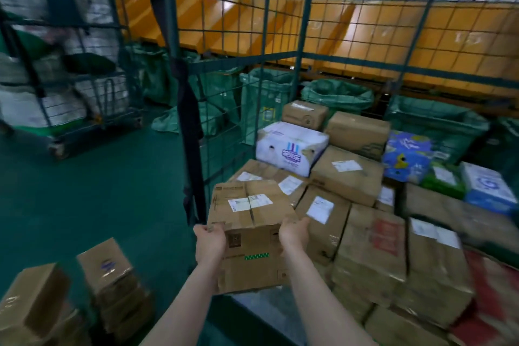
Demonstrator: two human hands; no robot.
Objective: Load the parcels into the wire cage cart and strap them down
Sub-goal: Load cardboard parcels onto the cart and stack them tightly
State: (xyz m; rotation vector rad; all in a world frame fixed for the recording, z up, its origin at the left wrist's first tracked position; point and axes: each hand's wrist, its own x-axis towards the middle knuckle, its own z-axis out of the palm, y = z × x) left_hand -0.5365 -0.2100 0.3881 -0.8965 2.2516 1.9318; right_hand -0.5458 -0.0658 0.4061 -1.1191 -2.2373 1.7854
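Now left hand (209, 243), right hand (293, 233) grip cardboard box (250, 241) sides, beside parcels (345, 177) in cage cart (304, 22).

The orange wall (421, 36) bears faint numbers 17 and 15; parcel labels (249, 202) are too blurred to read

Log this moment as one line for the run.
stage: loading | left hand, right hand: grip cardboard box | wire cage cart: partly filled | strap: hanging, unused

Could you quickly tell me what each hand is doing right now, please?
Left hand: holding the cardboard box by its left side.
Right hand: holding that box's right side.
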